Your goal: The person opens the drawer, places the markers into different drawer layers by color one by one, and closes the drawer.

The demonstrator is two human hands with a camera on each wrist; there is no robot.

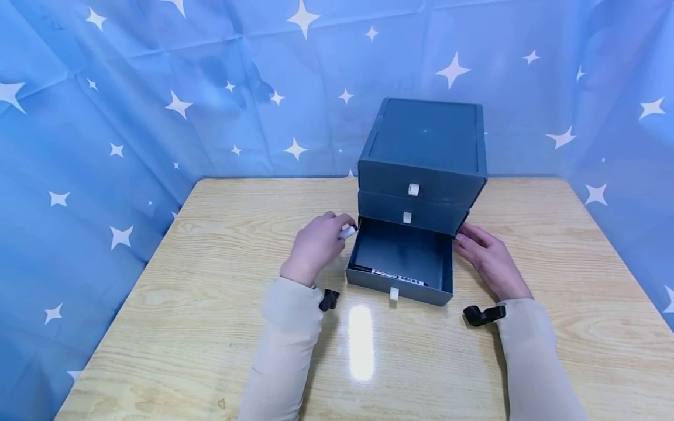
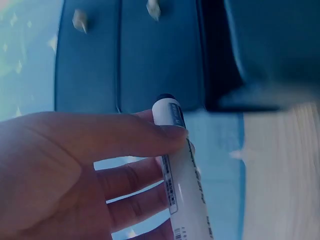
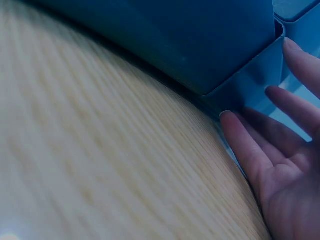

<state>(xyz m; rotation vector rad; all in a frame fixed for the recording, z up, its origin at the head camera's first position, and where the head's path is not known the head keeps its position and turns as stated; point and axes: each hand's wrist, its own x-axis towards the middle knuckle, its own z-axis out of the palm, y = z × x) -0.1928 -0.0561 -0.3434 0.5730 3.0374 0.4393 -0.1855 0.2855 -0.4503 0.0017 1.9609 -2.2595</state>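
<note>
In the head view my left hand is just left of the pulled-out bottom drawer, near its rim. It pinches a white marker with a dark end between thumb and fingers, as the left wrist view shows. My right hand lies at the right side of the dark blue drawer cabinet, fingers extended against or very near its lower edge. Inside the drawer, along the front wall, lies a slim black-and-white pen or marker; whether it is one or two pieces, I cannot tell.
Two upper drawers with white pull tabs are closed. The cabinet stands near the back edge of a wooden table. Behind hangs a blue cloth with white stars. Black wrist mounts stick out from both sleeves.
</note>
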